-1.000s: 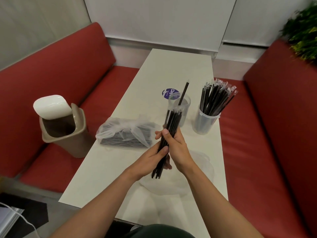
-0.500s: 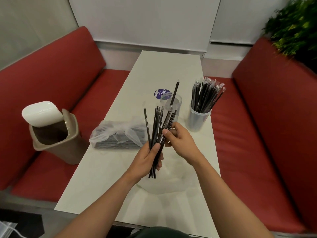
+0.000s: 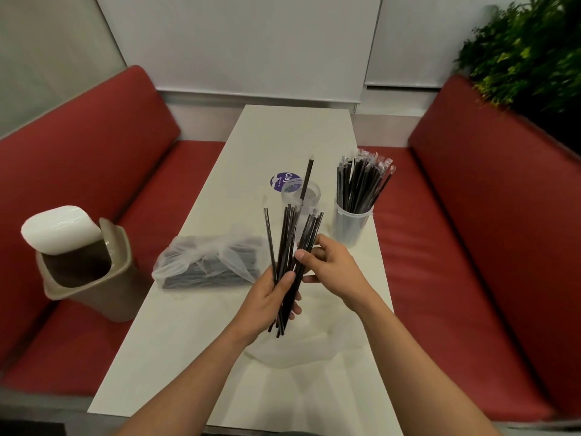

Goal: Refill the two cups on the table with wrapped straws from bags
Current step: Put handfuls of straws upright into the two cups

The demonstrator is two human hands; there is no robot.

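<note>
The fanned straws (image 3: 287, 234), long axis pointing toward the near-empty cup (image 3: 312, 196) just beyond, are being clamped in the left hand (image 3: 267, 297)'s grip and pinched by the right hand (image 3: 333, 265).

Left hand (image 3: 270, 297): bare, at lower centre of the frame.
Right hand (image 3: 330, 262): bare, just right of centre.
Left thumbnail (image 3: 290, 276): short, rounded, plain.
Right thumbnail (image 3: 299, 254): short, rounded, plain.
Left forearm (image 3: 195, 379): slim, uncovered from the wrist to the bottom edge, left of centre.
Right forearm (image 3: 418, 357): slim, uncovered from the wrist to the bottom edge, at lower right.
</note>
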